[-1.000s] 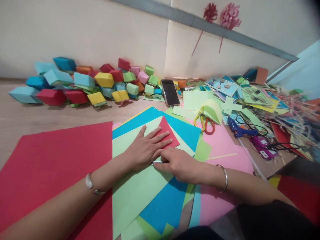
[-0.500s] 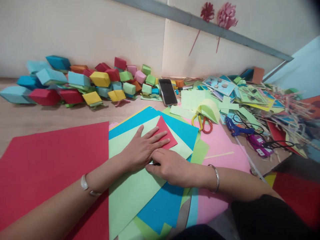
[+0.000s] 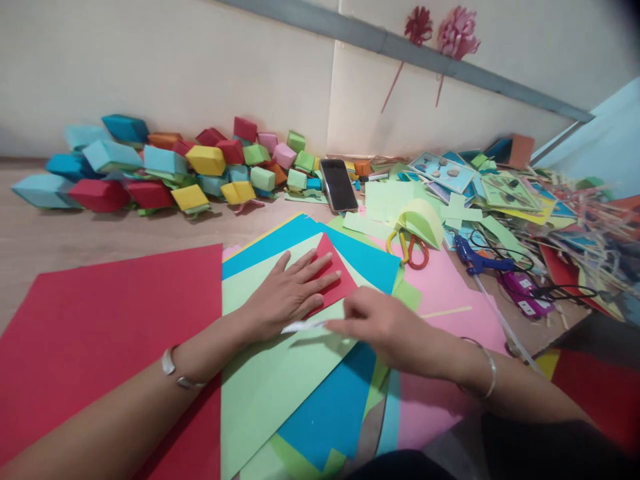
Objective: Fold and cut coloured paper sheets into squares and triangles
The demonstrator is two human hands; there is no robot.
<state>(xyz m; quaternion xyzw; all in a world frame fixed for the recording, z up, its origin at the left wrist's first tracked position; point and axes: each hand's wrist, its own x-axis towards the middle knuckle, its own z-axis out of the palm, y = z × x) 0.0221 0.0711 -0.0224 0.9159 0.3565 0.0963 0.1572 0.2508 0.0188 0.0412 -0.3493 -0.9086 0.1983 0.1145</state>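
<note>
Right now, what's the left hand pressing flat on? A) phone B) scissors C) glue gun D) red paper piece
D: the left hand lies flat with its fingers on the red paper piece, while the phone, scissors and glue gun lie apart from it.

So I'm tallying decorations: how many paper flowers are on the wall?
2. A dark red paper flower and a pink paper flower hang side by side at top right; none seem hidden.
</note>
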